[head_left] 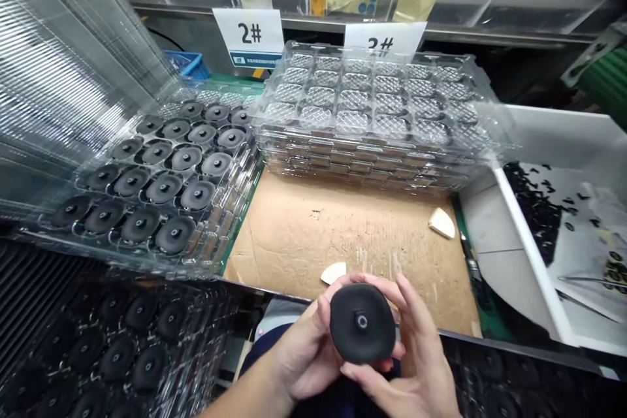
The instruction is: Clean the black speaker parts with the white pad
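A rounded black part [362,323] with a small raised ring at its centre is held near the front edge of the bench. My left hand [306,346] curls around its left side, the thumb on the rim. From the other side my right hand [416,353] grips it, with fingers behind and thumb along the lower edge. The part's underside is hidden. Just beyond my fingers lies a cream wedge-shaped piece [334,272] on the cardboard sheet [294,222].
A clear tray [196,245] of similar black parts stands left. Stacked clear trays [362,121] sit behind the cardboard. Another cream wedge [441,223] lies at right, beside a white bin [533,274] of small black pieces. More filled trays [117,353] are lower left.
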Available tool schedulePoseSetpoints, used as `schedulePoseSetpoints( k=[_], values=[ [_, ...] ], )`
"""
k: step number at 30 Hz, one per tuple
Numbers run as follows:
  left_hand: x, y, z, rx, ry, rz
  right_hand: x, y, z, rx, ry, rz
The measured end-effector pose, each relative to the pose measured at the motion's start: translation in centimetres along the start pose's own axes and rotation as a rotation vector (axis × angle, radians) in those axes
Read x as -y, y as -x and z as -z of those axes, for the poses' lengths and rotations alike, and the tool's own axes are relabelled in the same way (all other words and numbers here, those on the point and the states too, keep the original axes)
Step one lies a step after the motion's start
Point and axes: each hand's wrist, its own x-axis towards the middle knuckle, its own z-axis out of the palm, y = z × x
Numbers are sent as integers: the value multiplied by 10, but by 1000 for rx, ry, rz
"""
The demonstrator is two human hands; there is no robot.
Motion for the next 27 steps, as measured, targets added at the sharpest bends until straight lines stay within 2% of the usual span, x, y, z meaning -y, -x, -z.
schedulePoseSetpoints(
  k=[11, 13, 17, 20, 23, 27],
  values=[
    [9, 7, 1, -48, 43, 79, 11, 10, 6, 21, 29, -140],
    [9, 8, 1, -51, 20, 83, 11, 8, 8, 38, 95, -80],
    [11, 11, 2, -86, -20, 37, 9, -1, 12, 95, 301, 137],
    [11, 15, 2, -106, -65, -19, 8, -3, 14, 73, 406, 256],
    [11, 19, 1, -78, -87, -44, 8, 0, 16, 48, 453, 316],
    [10, 23, 0, -70, -123, -61, 9, 4, 16, 25, 492, 314]
  ],
)
